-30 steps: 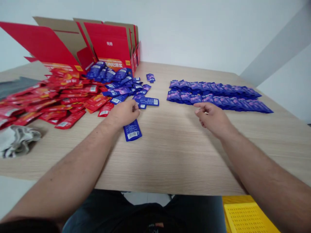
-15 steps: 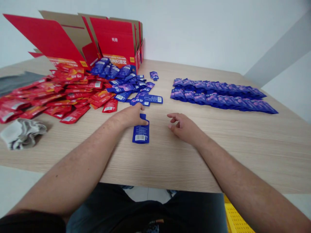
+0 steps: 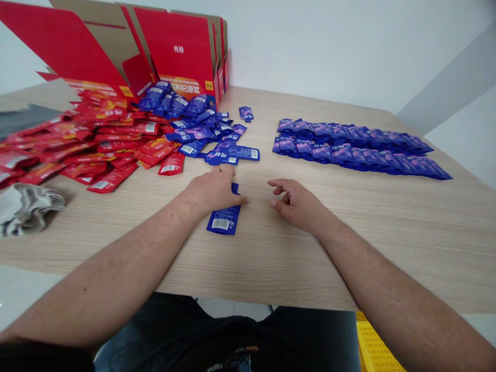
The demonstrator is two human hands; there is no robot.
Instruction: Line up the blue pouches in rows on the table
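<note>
My left hand [image 3: 217, 189] lies on the top end of a blue sachet [image 3: 223, 220], its fingers pressed over it, with the barcode side facing up. My right hand [image 3: 295, 204] rests on the wooden table [image 3: 310, 258] a short way to the right of that sachet, fingers loosely curled and apart, touching nothing but the table. Just beyond both hands lies a loose heap of blue sachets [image 3: 194, 129], and a few of them [image 3: 236, 153] sit flat nearest my hands. The top end of the sachet under my left hand is hidden.
A spread of red sachets [image 3: 112, 147] covers the table's left side, in front of an opened red cardboard carton [image 3: 174, 51]. Two neat overlapping rows of purple-blue sachets [image 3: 349, 147] lie at right. A grey-white cloth [image 3: 27, 211] sits at left. A yellow crate [image 3: 374, 346] stands below the near edge.
My left hand has slid rightward and the blue sachet under it has turned from upright to tilted. My right hand has barely moved.
</note>
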